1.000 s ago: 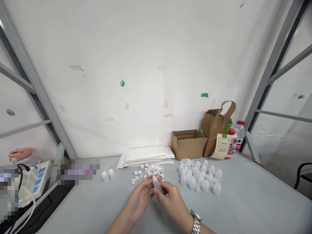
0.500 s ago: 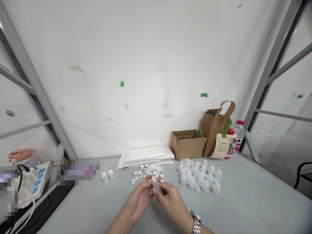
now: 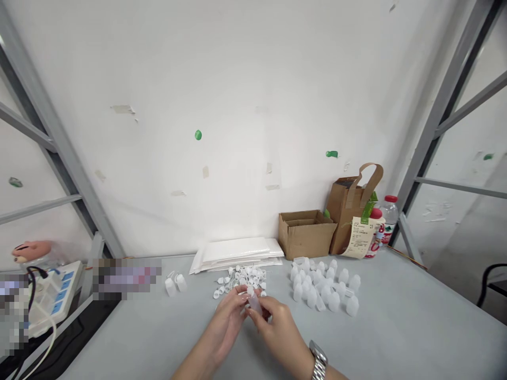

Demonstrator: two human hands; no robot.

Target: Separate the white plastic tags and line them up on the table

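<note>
Between my two hands, a small translucent plastic bottle (image 3: 254,303) stands tilted, its white top pointing away from me. My right hand (image 3: 279,323) pinches the bottle's body from the right. From the left, the thumb and fingers of my left hand (image 3: 227,319) close around its neck; whether they also hold a cap there is too small to tell. Just beyond my fingertips lies a pile of small white caps (image 3: 241,275) with thin loops. To the right is a group of similar translucent bottles (image 3: 325,293). Two bottles with tops and loops (image 3: 170,287) stand at the left.
White flat envelopes (image 3: 237,250) are stacked against the wall. Beside them are an open cardboard box (image 3: 307,240), a brown paper bag (image 3: 343,211) and a red-capped water bottle (image 3: 390,214). A power strip (image 3: 63,295) with cables lies at the far left of the grey table (image 3: 158,338).
My left thumb and fingers have closed in on the bottle's neck. The right hand keeps its grip almost in place; the things on the table have not moved.
</note>
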